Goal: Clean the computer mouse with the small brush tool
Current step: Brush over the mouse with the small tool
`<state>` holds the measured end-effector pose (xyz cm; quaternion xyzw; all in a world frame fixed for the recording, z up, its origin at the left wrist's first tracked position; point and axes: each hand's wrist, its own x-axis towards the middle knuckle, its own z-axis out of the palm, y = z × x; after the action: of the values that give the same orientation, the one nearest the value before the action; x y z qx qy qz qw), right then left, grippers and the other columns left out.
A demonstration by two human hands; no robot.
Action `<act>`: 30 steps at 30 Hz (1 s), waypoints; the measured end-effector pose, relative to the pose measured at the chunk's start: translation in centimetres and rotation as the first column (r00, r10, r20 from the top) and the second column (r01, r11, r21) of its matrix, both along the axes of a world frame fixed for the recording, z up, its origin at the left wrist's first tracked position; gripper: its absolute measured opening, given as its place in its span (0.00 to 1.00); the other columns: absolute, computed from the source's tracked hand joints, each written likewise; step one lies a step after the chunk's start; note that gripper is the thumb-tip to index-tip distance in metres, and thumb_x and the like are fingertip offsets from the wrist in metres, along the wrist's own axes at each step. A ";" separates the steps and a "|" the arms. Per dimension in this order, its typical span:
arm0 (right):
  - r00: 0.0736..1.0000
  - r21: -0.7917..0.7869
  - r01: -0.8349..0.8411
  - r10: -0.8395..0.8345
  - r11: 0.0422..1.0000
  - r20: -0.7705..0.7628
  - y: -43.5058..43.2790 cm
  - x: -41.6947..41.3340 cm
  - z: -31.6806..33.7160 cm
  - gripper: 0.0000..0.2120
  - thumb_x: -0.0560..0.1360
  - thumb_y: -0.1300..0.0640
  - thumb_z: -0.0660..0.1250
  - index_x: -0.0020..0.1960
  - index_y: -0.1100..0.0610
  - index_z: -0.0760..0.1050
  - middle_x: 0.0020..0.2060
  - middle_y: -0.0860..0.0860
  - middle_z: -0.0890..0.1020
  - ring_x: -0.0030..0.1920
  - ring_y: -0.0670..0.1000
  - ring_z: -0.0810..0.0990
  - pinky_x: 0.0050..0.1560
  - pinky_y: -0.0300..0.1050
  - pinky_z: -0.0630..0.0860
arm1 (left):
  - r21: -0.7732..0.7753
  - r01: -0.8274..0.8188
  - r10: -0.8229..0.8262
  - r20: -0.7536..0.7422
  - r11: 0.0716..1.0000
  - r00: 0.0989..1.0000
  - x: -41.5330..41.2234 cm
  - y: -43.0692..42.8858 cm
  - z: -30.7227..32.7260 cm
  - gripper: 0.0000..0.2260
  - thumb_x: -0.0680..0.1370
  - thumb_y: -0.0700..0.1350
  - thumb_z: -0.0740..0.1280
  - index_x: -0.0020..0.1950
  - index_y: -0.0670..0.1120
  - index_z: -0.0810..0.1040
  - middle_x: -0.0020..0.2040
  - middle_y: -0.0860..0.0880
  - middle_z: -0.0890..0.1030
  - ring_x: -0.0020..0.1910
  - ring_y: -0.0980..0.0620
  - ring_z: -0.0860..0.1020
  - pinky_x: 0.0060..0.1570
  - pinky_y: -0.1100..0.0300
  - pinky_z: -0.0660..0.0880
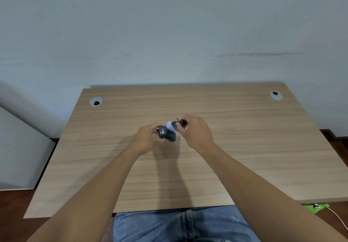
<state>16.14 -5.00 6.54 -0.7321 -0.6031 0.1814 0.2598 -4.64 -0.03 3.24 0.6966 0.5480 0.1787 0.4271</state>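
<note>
A dark grey computer mouse (166,134) is held tilted on its side just above the middle of the wooden desk (244,147). My left hand (146,140) grips it from the left. My right hand (195,133) holds a small brush (174,125) with a black handle and a pale, blurred bristle head. The bristles touch the upper right side of the mouse. My fingers hide part of the mouse and most of the brush handle.
Two round cable grommets sit in the desk's far corners, one on the left (96,101) and one on the right (275,95). A pale wall stands right behind the desk. A green object with a white cable (317,207) lies on the floor at the lower right.
</note>
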 end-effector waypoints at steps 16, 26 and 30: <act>0.983 0.049 -0.123 0.128 0.991 -0.132 -0.5 -0.3 -0.4 0.11 0.79 0.47 0.71 0.49 0.55 0.84 0.43 0.47 0.87 0.44 0.50 0.82 0.48 0.44 0.75 | -0.035 -0.039 0.040 0.046 0.999 0.998 -0.5 0.4 -0.9 0.20 0.68 0.41 0.81 0.55 0.57 0.85 0.47 0.56 0.90 0.49 0.54 0.87 0.53 0.50 0.84; 0.987 -0.017 -0.061 0.057 0.998 -0.149 -0.7 0.7 -0.7 0.15 0.74 0.39 0.66 0.48 0.49 0.84 0.42 0.43 0.86 0.49 0.52 0.83 0.55 0.55 0.80 | -0.044 -0.012 0.017 0.116 0.999 0.993 -1.1 0.5 -1.2 0.25 0.72 0.34 0.82 0.63 0.51 0.79 0.47 0.59 0.86 0.41 0.72 0.83 0.45 0.76 0.74; 0.977 -0.030 0.023 -0.029 0.999 -0.209 0.0 1.7 -0.4 0.12 0.78 0.45 0.72 0.49 0.53 0.85 0.43 0.45 0.87 0.47 0.49 0.84 0.50 0.38 0.77 | -0.089 -0.003 0.018 0.164 0.996 0.986 -1.2 0.6 -1.7 0.26 0.72 0.34 0.82 0.62 0.56 0.81 0.47 0.57 0.89 0.44 0.64 0.85 0.51 0.63 0.79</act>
<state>17.80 -5.04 6.10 -0.7201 -0.5603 0.2626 0.3140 -5.83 0.56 1.55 0.6569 0.5218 0.2135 0.5006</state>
